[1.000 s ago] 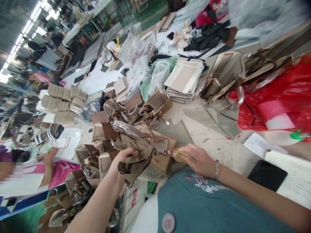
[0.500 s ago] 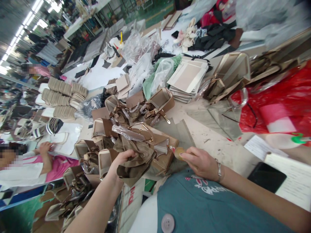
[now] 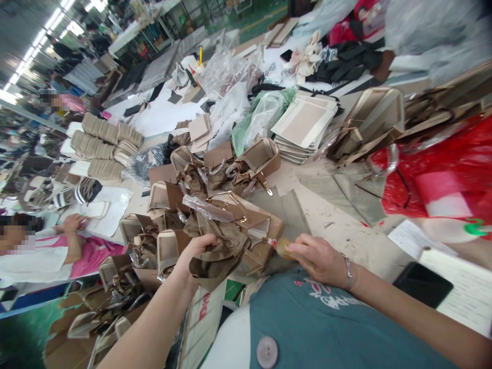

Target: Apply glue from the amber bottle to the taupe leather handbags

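My left hand (image 3: 203, 247) is closed around loose brown fabric (image 3: 225, 256) at the near end of a tan handbag (image 3: 261, 218). The bag lies on its side, with gold-coloured buckles and a plastic-wrapped strap (image 3: 207, 207) on it. In my closed right hand (image 3: 317, 256) is a small yellowish squeeze bottle (image 3: 283, 248) with a red and white tip. That tip points left, at the bag's near edge; whether it touches cannot be made out. Part of the bottle is hidden by my fingers.
Several unfinished handbags (image 3: 172, 251) crowd the left and far side. Flat panels (image 3: 303, 123) are stacked beyond. On the right are a red plastic bag (image 3: 453, 169), a phone (image 3: 423, 284) and a notebook (image 3: 467, 287). A co-worker's arm (image 3: 75, 241) rests at the left.
The view has shifted slightly, so the table's contents appear a little further right. The bottle's tip has moved slightly left relative to the bag. Both hands keep their hold.
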`<action>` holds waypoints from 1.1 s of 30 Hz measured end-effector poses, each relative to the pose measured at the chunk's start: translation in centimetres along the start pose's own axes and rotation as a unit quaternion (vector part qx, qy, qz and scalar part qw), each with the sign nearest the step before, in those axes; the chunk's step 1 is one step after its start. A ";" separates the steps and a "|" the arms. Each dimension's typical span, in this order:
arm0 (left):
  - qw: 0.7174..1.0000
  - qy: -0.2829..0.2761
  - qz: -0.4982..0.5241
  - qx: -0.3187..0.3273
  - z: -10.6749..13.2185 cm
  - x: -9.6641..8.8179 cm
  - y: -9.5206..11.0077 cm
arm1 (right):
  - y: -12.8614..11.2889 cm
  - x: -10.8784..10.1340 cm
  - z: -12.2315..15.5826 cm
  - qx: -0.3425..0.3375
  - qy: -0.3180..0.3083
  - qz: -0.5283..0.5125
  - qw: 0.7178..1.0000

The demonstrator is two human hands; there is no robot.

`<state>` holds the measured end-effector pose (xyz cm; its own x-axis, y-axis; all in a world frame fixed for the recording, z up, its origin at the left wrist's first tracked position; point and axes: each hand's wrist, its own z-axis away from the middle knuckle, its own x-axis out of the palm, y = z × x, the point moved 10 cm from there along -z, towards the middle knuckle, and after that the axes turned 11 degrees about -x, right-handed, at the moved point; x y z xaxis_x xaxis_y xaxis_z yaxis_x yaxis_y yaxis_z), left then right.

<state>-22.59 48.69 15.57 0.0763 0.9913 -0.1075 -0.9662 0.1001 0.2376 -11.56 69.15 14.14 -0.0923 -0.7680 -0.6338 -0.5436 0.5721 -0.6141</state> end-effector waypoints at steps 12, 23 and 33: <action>0.998 -0.043 -0.033 0.010 -1.1 0.4 0.8 | -0.6 0.2 0.1 -0.053 -0.015 0.029 0.998; 0.999 -0.028 -0.030 -0.014 -0.3 1.7 1.0 | 1.3 -1.0 -0.1 -0.013 0.033 0.014 0.999; 0.999 -0.040 -0.034 0.001 -1.1 3.1 2.5 | 2.0 -1.5 0.3 -0.018 0.058 0.027 0.998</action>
<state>-25.03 51.92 14.74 0.1620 0.9858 -0.0452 -0.9577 0.1681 0.2336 -12.24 71.59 13.71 -0.2167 -0.7651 -0.6064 -0.5643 0.6050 -0.5617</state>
